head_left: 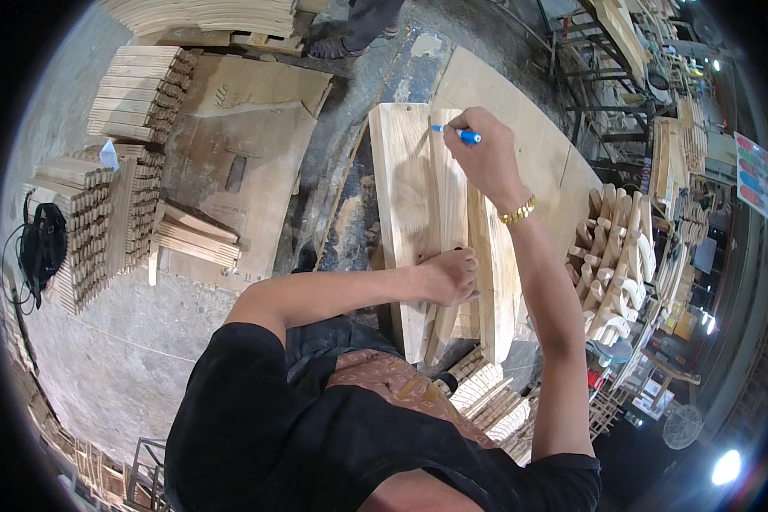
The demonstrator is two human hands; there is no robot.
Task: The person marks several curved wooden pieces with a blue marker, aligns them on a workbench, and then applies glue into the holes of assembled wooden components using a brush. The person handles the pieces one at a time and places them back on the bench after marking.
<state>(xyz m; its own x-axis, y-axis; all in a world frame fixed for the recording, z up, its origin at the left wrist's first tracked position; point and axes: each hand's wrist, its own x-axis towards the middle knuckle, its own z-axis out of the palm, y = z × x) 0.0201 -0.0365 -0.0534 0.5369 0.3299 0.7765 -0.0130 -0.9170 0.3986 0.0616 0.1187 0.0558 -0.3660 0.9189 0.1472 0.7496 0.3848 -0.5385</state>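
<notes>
My right hand [488, 158], closed in a writing grip, holds a blue pen [469, 136]. The pen's tip is at the far end of a narrow wooden slat [448, 205]. Lower down, my left hand [449, 277] is closed round the same slat near its close end; its fingertips are partly hidden. Left of the slat lies a wide pale board [399, 183], tapered toward me. Another pale board [497, 277] lies to the right, partly beneath my right forearm. A gold bracelet-like band [519, 211] circles my right wrist.
The boards lie on a worktable with a plywood sheet [499, 94]. Curved wooden parts [619, 256] are piled at the right. Stacked slats [132, 94] and cardboard [247, 128] are on the left floor. Someone's foot [326, 49] shows beyond the table.
</notes>
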